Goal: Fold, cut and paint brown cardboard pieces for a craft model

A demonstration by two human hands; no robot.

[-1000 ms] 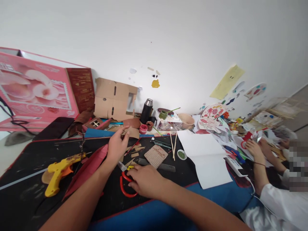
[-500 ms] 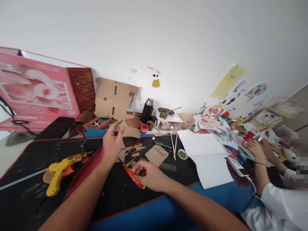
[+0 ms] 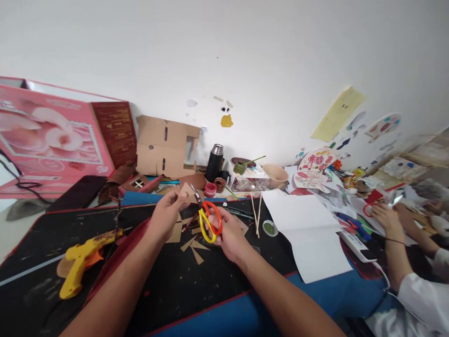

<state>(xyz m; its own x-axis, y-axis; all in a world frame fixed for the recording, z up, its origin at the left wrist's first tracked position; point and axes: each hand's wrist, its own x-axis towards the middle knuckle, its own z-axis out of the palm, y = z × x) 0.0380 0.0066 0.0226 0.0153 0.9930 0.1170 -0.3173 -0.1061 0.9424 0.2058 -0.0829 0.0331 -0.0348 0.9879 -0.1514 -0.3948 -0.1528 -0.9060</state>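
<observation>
My left hand (image 3: 166,213) pinches a small piece of brown cardboard (image 3: 188,193) between thumb and fingers, above the black mat (image 3: 168,285). In my right hand (image 3: 229,234) is a pair of scissors (image 3: 209,220) with one red and one yellow handle loop. The blades point up and left, meeting the cardboard's right side; whether they cut into it I cannot tell. Several cardboard scraps (image 3: 197,255) lie on the mat below. Partly hidden behind my right hand is a corrugated cardboard piece (image 3: 242,226).
A yellow glue gun (image 3: 82,262) lies at left near a pink box (image 3: 52,135). Behind stand a cardboard panel (image 3: 150,154), a black thermos (image 3: 214,164) and a red paint jar (image 3: 210,189). White paper (image 3: 308,234) covers the right side; another person's hand (image 3: 384,217) is beyond.
My right hand has raised the scissors from the mat to the cardboard. My left hand now holds the cardboard piece near the blades, lower than before.
</observation>
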